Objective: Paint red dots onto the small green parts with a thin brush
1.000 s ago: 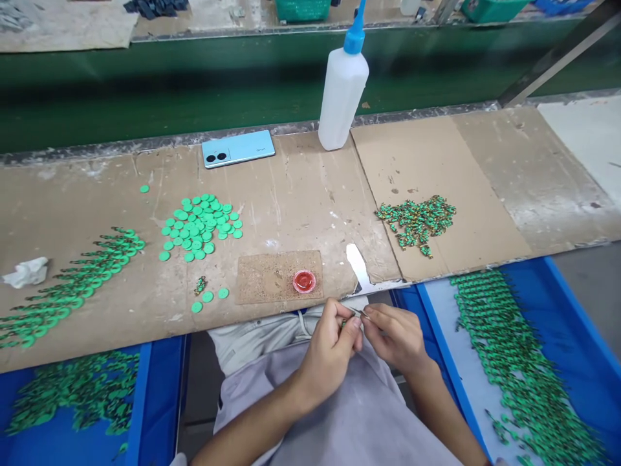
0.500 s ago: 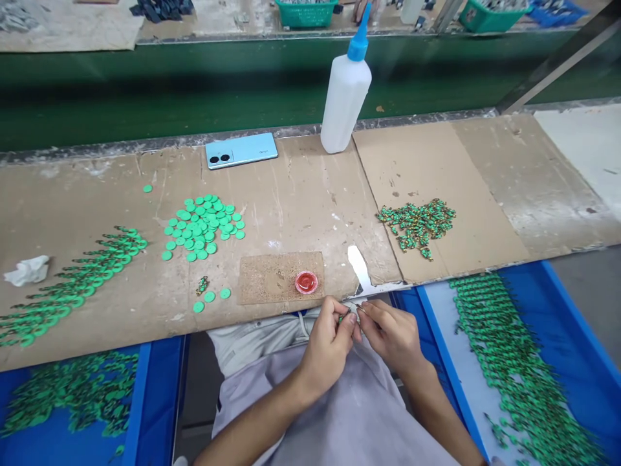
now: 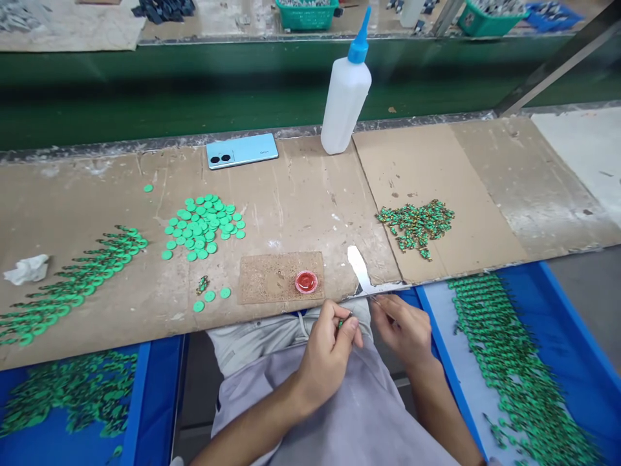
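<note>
Over my lap, just off the table's front edge, my left hand [image 3: 332, 346] pinches a small green-and-dark piece [image 3: 342, 322], mostly hidden by the fingers. To its right, my right hand [image 3: 405, 327] is closed on a thin metal tool [image 3: 372, 298] whose kind I cannot make out; its tip points left. The hands are apart. Nearest to them on the table are a small dish of red liquid [image 3: 306, 281], standing on a brown board [image 3: 264, 278], and a white patch [image 3: 359, 265] at the edge.
Green discs [image 3: 204, 223] lie heaped on the cardboard-covered table [image 3: 301, 200], left of a pile of small green-gold pieces [image 3: 420, 223]. A phone [image 3: 242, 151] and a squeeze bottle [image 3: 345, 103] stand behind. Rows of joined pieces [image 3: 77, 285] lie left; blue trays [image 3: 548, 310] flank me below.
My right hand has moved right, away from my left hand, taking the thin tool with it. My left hand stays almost in place with the small green piece.
</note>
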Motion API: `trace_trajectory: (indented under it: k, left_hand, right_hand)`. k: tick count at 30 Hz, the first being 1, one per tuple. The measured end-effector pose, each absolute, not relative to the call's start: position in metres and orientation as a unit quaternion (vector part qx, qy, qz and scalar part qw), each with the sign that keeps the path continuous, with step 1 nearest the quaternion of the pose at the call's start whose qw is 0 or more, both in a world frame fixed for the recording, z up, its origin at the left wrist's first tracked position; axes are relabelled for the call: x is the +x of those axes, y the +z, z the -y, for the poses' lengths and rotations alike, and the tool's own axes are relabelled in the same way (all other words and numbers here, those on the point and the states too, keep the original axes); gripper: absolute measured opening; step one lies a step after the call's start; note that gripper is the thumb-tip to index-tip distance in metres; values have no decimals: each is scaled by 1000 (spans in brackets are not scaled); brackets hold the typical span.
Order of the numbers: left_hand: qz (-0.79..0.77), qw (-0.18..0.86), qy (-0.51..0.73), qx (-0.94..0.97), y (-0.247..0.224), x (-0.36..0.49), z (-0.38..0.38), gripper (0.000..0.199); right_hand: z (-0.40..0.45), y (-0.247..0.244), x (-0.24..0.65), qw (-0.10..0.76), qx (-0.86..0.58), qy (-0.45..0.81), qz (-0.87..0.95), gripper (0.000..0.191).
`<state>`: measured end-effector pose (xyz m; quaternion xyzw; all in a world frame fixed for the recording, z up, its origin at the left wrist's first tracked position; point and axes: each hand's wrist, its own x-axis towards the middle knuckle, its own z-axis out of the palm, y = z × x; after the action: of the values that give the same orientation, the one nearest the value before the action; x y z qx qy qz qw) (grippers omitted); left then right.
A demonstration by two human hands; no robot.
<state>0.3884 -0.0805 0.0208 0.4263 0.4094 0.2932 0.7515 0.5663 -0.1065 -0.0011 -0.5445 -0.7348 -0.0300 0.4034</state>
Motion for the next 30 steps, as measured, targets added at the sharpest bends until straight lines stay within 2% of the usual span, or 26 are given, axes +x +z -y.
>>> trace_trajectory:
  k: [4, 16, 30]
  left_hand:
    - [-402, 767, 290, 408, 24, 389, 80, 30]
    - [-402, 777, 283, 394, 29, 391, 77, 33]
    - [-412, 767, 280, 404, 27, 388, 73, 39]
  right_hand:
    - [105, -4, 567, 402, -522, -18, 752, 11]
    - [106, -5, 564, 416, -548, -27, 725, 17]
    - [111, -11, 557, 425, -545, -14, 723, 15]
